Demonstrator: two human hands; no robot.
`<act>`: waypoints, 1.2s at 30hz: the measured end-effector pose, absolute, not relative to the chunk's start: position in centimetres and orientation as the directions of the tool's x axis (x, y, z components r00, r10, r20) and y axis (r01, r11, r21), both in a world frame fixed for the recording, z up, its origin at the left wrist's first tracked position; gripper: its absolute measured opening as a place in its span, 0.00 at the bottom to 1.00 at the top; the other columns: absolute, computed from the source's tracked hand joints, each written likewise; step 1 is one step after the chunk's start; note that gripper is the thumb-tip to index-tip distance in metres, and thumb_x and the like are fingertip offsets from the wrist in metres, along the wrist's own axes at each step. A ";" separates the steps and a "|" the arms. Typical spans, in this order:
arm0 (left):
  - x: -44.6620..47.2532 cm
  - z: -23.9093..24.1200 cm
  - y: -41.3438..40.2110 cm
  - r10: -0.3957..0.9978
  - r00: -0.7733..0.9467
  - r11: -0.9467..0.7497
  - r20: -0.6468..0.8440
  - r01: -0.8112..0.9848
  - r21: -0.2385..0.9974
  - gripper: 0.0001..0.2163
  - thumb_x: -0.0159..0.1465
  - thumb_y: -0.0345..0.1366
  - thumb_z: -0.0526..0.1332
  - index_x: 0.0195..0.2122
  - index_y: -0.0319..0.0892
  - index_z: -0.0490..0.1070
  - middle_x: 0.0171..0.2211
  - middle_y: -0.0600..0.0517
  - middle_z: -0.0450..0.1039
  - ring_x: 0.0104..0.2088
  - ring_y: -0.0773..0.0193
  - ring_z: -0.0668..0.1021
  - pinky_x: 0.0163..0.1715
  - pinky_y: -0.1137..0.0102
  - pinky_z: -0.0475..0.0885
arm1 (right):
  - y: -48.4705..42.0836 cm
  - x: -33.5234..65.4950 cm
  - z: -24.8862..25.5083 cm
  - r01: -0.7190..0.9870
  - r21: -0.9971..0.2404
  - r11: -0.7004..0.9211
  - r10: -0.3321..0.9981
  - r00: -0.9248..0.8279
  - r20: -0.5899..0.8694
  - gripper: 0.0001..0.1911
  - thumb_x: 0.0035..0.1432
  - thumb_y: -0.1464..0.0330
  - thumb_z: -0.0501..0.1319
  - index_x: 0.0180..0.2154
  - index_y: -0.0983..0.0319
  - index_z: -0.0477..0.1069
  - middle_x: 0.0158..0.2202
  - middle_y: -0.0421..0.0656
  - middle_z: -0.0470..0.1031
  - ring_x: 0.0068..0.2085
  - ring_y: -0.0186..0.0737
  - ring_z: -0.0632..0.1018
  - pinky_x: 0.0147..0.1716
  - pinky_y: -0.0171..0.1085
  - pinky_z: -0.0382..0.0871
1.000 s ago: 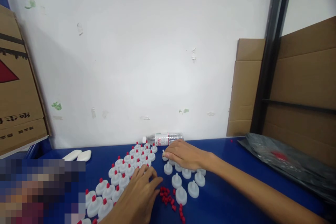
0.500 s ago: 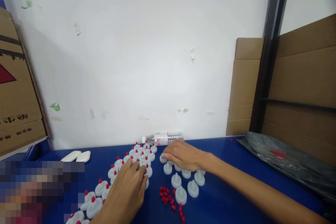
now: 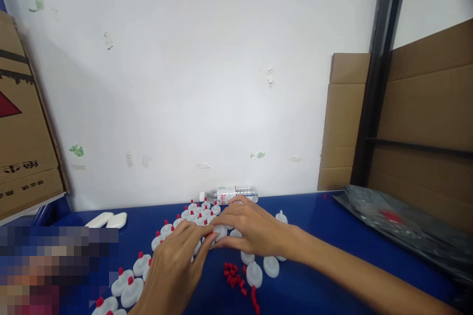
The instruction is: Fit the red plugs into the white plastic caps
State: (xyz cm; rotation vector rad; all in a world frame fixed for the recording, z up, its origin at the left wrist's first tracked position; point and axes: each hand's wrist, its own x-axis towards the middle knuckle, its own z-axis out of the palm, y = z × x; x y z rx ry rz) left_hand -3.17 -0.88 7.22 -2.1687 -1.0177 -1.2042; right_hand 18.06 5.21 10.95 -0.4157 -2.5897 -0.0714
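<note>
a white wall point(image 3: 207, 74) fills most of what's in front, marked with bits of old tape. cardboard cartons point(image 3: 428, 103) lean against it on the right behind a black post point(image 3: 382, 69), and another carton point(image 3: 22, 128) stands at the left edge. below runs the blue table point(image 3: 318, 211), with a crumpled black plastic bag point(image 3: 402, 224) lying on its right end.

both arms come in from the near side and the hands meet over the middle of the table. the right hand point(image 3: 258, 230) lies palm down, its thumb and fingers pinched together on a white cap point(image 3: 220, 231) that sits just above the table top among the others. the left hand point(image 3: 172, 268) reaches in from below, its fingertips against that same cap from the left; whether they actually grip it i can't tell.

a clear water bottle point(image 3: 231, 195) lies on its side against the wall, just behind the right hand. two white bars point(image 3: 108, 220) rest well off to the left. red-tipped caps point(image 3: 141, 264) are packed in a band running from the bottle down under the left hand, touching one another. bare white caps point(image 3: 254, 274) stand just beside the right wrist, one alone point(image 3: 281, 216) beyond it. loose red tips point(image 3: 232, 274) are scattered between the two hands.
</note>
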 end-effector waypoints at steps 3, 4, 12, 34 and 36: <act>-3.4 6.8 -0.6 0.427 0.378 -0.558 0.821 0.825 -0.090 0.07 0.75 0.36 0.55 0.43 0.45 0.73 0.36 0.53 0.80 0.37 0.58 0.78 0.33 0.67 0.69 | 5.7 18.2 10.9 0.306 0.091 0.948 0.226 -0.844 0.487 0.19 0.69 0.54 0.62 0.51 0.62 0.75 0.39 0.43 0.82 0.42 0.40 0.80 0.57 0.43 0.60; -3.5 6.6 -0.4 0.456 0.388 -0.536 0.801 0.838 -0.101 0.08 0.75 0.36 0.55 0.43 0.45 0.73 0.35 0.53 0.79 0.36 0.56 0.78 0.32 0.67 0.69 | 5.9 18.3 10.9 0.297 0.125 0.947 0.206 -0.857 0.473 0.19 0.69 0.55 0.62 0.50 0.62 0.76 0.39 0.43 0.83 0.42 0.40 0.80 0.57 0.43 0.59; -3.2 5.9 0.2 0.705 0.371 -0.523 0.605 0.847 0.091 0.15 0.74 0.30 0.48 0.33 0.45 0.70 0.32 0.50 0.75 0.34 0.55 0.76 0.32 0.65 0.68 | 6.7 17.8 9.4 0.270 0.321 0.908 0.083 -0.866 0.493 0.15 0.72 0.56 0.58 0.45 0.61 0.75 0.37 0.41 0.84 0.42 0.41 0.79 0.61 0.47 0.56; -1.9 5.2 -1.3 0.872 0.384 -0.440 0.305 0.887 0.140 0.14 0.68 0.24 0.54 0.45 0.46 0.75 0.42 0.48 0.78 0.46 0.53 0.77 0.41 0.63 0.73 | 12.2 20.9 7.3 0.628 -0.032 0.778 0.548 -0.651 0.525 0.05 0.68 0.69 0.64 0.40 0.58 0.80 0.36 0.41 0.81 0.40 0.40 0.80 0.46 0.39 0.64; -2.0 5.1 -1.3 0.875 0.358 -0.417 0.325 0.899 0.134 0.11 0.67 0.24 0.57 0.41 0.46 0.75 0.39 0.50 0.79 0.43 0.54 0.78 0.38 0.65 0.73 | 12.2 20.9 7.3 0.624 -0.026 0.781 0.549 -0.667 0.504 0.06 0.69 0.70 0.63 0.40 0.59 0.80 0.35 0.41 0.82 0.39 0.40 0.80 0.47 0.39 0.64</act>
